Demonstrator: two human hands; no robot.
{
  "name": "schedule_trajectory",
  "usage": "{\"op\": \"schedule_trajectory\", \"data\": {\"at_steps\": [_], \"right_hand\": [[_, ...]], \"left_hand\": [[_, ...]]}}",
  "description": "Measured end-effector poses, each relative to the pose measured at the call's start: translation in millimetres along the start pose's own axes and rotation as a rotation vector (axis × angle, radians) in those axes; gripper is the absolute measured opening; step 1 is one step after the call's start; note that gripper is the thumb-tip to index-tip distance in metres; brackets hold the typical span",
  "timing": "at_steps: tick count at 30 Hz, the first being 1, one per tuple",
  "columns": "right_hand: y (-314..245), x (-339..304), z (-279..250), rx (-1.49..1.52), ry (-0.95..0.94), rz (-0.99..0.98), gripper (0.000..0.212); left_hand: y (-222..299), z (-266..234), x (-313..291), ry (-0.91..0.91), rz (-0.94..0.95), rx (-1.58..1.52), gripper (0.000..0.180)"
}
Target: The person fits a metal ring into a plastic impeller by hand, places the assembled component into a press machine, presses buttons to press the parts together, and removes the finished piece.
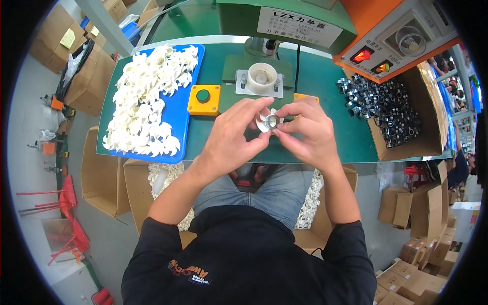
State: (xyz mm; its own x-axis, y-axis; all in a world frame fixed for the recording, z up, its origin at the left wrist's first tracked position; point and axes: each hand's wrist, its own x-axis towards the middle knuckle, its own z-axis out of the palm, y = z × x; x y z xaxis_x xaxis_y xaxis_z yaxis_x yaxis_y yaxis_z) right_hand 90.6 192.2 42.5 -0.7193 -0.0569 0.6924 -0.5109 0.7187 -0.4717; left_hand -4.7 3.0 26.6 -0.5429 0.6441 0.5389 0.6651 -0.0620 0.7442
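Note:
Between my two hands, in front of the press, is a small white plastic impeller (261, 125) with curved blades. A shiny metal ring (272, 121) sits at its middle. My left hand (231, 134) pinches the impeller's blades from the left, fingers curled around it. From the other side my right hand (311, 133) grips it with thumb and fingertips near the ring. Just beyond my fingers stands a round white cup fixture (262, 77) on a metal plate (245, 91); part of the plate's front is close to my left fingers.
A blue tray (181, 127) heaped with similar white impellers lies left. Yellow button boxes (204, 100) flank the fixture, the right one partly behind my hand. An open carton (432, 122) of dark metal rings stands right. An orange control box (376, 30) overhangs the back right.

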Motion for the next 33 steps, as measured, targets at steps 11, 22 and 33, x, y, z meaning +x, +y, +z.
{"op": "schedule_trajectory", "data": {"at_steps": [11, 22, 33], "right_hand": [[7.4, -18.6, -28.1, 0.385, 0.177, 0.354, 0.020], [12.2, -41.5, -35.6, 0.389, 0.197, 0.456, 0.015], [10.9, -54.5, -41.2, 0.368, 0.176, 0.518, 0.013]], "left_hand": [[-24.6, -12.1, 39.0, 0.129, -0.249, -0.126, 0.063], [-25.4, -13.7, 83.9, 0.146, -0.300, -0.225, 0.046], [-28.4, -12.5, 89.2, 0.195, -0.311, -0.182, 0.037]]}}
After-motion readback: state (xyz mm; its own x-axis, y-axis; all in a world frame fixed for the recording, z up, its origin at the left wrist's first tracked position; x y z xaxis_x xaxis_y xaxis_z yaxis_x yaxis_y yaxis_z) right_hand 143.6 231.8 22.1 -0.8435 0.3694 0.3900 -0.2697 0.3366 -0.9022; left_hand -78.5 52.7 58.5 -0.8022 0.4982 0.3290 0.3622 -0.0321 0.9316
